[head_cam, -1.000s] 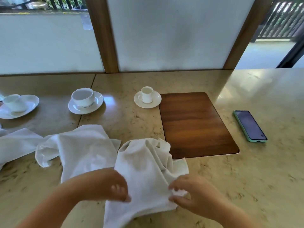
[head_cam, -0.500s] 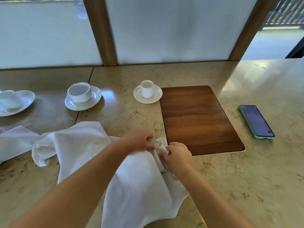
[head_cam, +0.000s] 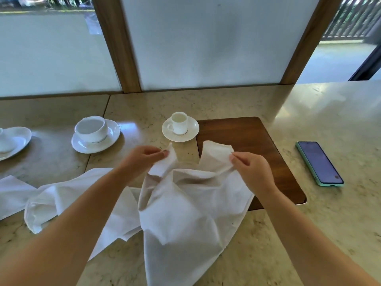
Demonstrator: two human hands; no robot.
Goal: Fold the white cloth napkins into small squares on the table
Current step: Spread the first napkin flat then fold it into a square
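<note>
A white cloth napkin (head_cam: 185, 213) hangs crumpled in front of me, its lower part resting on the stone table (head_cam: 329, 223). My left hand (head_cam: 144, 157) pinches one upper corner of it. My right hand (head_cam: 251, 170) pinches the other upper corner, over the edge of the wooden mat (head_cam: 257, 149). The two hands are held apart, above the table. A second white napkin (head_cam: 61, 199) lies rumpled to the left, partly under my left forearm. A third white cloth (head_cam: 12, 195) shows at the left edge.
A small cup on a saucer (head_cam: 179, 126) stands just beyond my hands. A larger cup and saucer (head_cam: 93, 133) sits to the left, and another dish (head_cam: 12, 141) at the far left. A teal-cased phone (head_cam: 319, 163) lies to the right. Frosted panels and wooden posts back the table.
My hands moved from close together on the bunched napkin to apart and higher, each pinching a corner. The napkin has been lifted and spread partly open.
</note>
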